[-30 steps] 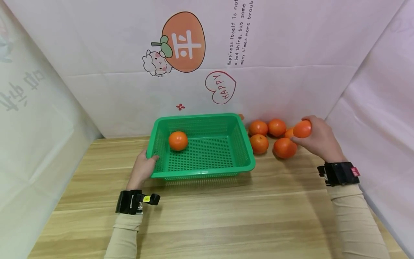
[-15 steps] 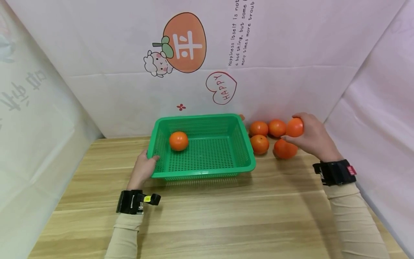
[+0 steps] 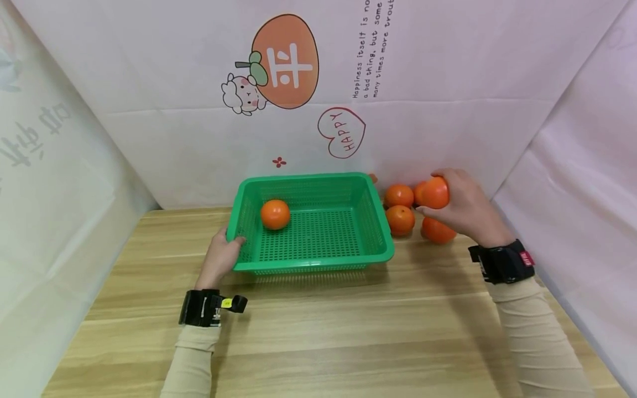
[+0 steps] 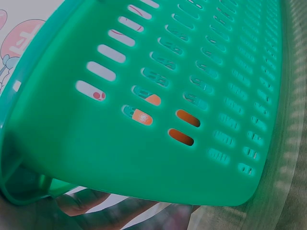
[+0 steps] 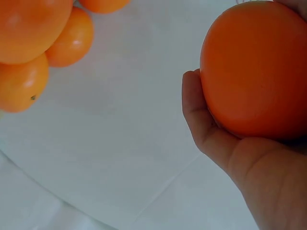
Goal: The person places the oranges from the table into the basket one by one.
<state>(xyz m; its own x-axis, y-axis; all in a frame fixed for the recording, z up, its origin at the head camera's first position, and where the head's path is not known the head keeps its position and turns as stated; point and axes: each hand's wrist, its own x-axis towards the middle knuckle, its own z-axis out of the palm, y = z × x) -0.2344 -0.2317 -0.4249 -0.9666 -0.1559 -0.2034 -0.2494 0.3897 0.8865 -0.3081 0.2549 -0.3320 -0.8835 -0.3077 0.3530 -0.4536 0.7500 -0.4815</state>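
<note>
My left hand grips the left rim of a green plastic basket, thumb over the inside and fingers outside. In the left wrist view, those fingers show below the slotted basket wall. One orange lies inside, towards the left end. Right of the basket, my right hand holds another orange above the loose ones. The right wrist view has this orange large, with fingers and thumb curled around it.
Several oranges sit beside the basket's right end, among them a back one, a stemmed one and a front one. A printed white cloth rises behind the wooden table, with more cloth at both sides.
My right hand has moved left with its orange, which now overlaps a back orange in the head view. My left hand and the basket have stayed in place.
</note>
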